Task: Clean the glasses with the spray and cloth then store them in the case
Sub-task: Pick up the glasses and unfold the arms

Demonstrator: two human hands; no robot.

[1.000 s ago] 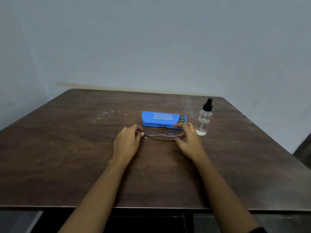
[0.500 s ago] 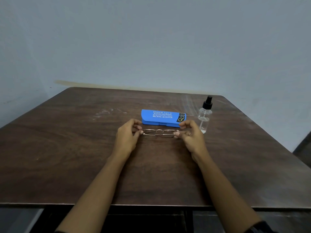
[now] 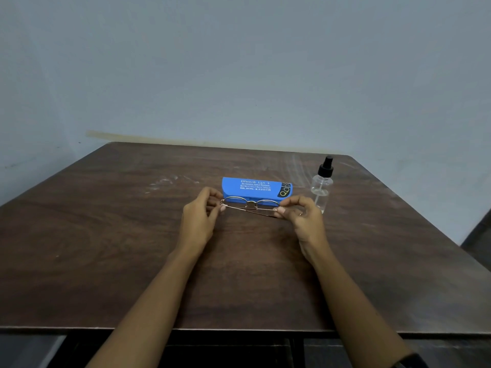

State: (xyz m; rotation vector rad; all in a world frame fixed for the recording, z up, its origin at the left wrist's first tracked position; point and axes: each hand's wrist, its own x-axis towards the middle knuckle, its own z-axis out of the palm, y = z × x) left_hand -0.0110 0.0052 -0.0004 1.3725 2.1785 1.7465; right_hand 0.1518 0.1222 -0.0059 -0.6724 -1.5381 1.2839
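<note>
Held, centre frame: thin gold wire glasses (image 3: 249, 205); our left hand (image 3: 199, 220) and right hand (image 3: 301, 219) pinch its ends. Cleaning apparently unstarted; next we likely need the clear black-capped spray bottle (image 3: 321, 188).

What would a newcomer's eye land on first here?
The bright blue case near the middle of the table stands out first. Just in front of it, the left grip and right grip pinch the ends of the folded glasses. A clear bottle stands upright to the case's right.
</note>
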